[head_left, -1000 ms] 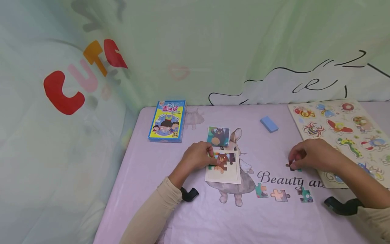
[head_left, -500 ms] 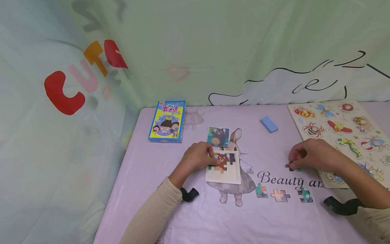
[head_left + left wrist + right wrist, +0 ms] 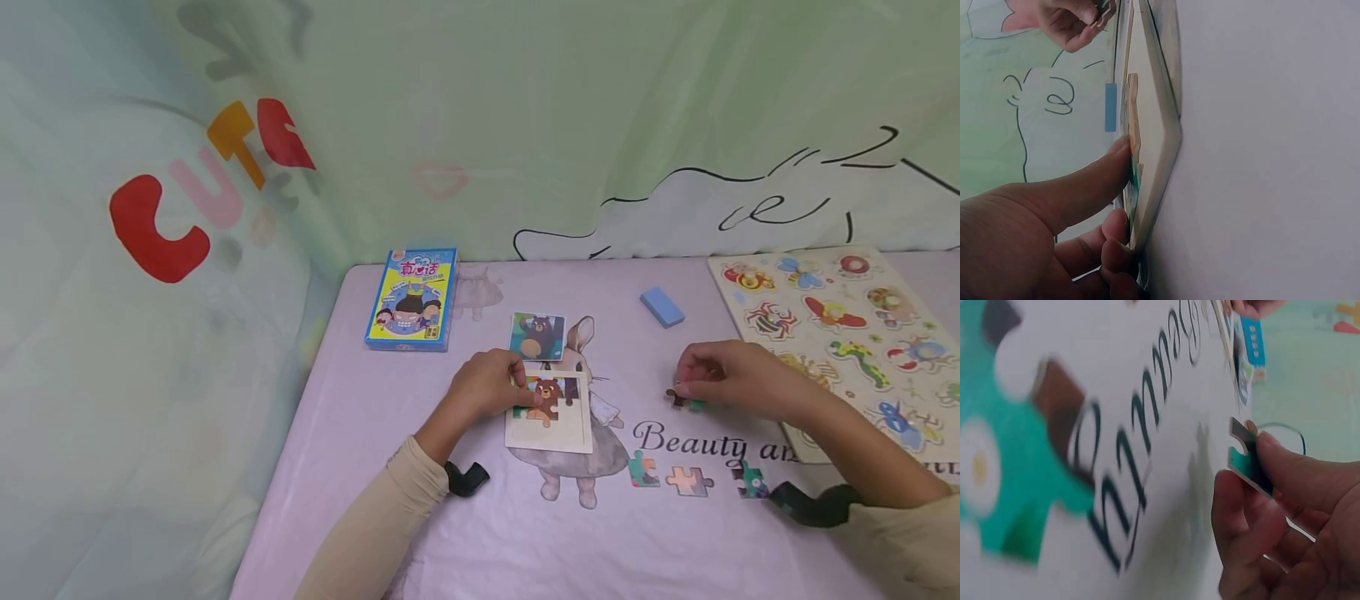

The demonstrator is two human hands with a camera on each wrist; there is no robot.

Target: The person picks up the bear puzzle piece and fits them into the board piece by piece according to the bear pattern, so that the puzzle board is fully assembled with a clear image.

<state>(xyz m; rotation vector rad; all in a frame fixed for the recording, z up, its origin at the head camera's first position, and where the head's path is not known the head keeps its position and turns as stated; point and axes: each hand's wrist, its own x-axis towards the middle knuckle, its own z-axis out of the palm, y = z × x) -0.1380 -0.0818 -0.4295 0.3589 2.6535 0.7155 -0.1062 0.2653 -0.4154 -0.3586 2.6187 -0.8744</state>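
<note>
Right hand point(image 3: 731, 379) pinches puzzle piece point(image 3: 678, 400), three o'clock from puzzle board point(image 3: 551, 438). Left hand point(image 3: 487, 385) grips board's nine o'clock edge, thumb on top; fingers, half hidden, apparently against side. Three loose pieces point(image 3: 688, 481), four o'clock.

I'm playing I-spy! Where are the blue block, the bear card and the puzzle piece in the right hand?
Blue block point(image 3: 662, 306), head view: middle of its top face.
Bear card point(image 3: 536, 337), head view: middle of its printed face.
Puzzle piece point(image 3: 1253, 464), right wrist view: middle of its printed face.
</note>
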